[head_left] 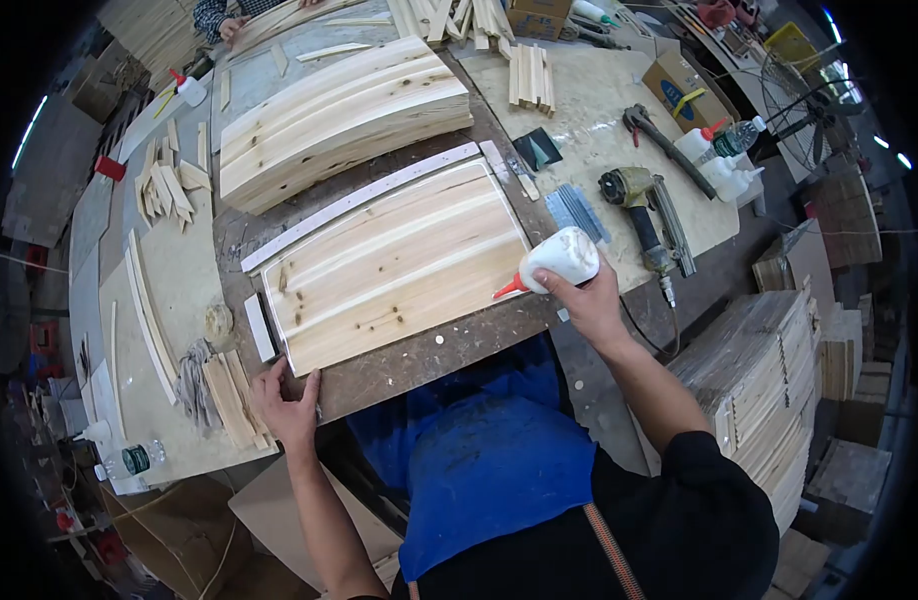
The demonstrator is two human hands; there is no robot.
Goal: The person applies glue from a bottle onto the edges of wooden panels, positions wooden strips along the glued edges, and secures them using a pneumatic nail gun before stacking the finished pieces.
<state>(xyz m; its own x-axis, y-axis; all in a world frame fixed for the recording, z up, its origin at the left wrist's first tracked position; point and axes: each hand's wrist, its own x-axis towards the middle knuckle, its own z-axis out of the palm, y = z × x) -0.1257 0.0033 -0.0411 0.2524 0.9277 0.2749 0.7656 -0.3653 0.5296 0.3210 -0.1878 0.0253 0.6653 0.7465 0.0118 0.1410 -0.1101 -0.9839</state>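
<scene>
My right hand (591, 303) is wrapped round a white glue bottle (569, 255), tilted so its red nozzle points down and left at the near right edge of a wooden panel (399, 275). A thin white line of glue shows along the panel's far and side edges. At the panel's near left corner rests my left hand (287, 405), thumb and fingers apart, holding nothing. A long pale strip (359, 207) lies along the panel's far side. Short blocks sit at both ends, the left block (261, 327) close to my left fingers.
Behind the panel is a tall stack of boards (344, 115). A nail gun (634, 200) with a hose, nail strips (577, 213) and more bottles (724, 150) are at right. Wood scraps (167, 185) and a rag (196, 385) lie left. Another person's hand (234, 28) is at the far side.
</scene>
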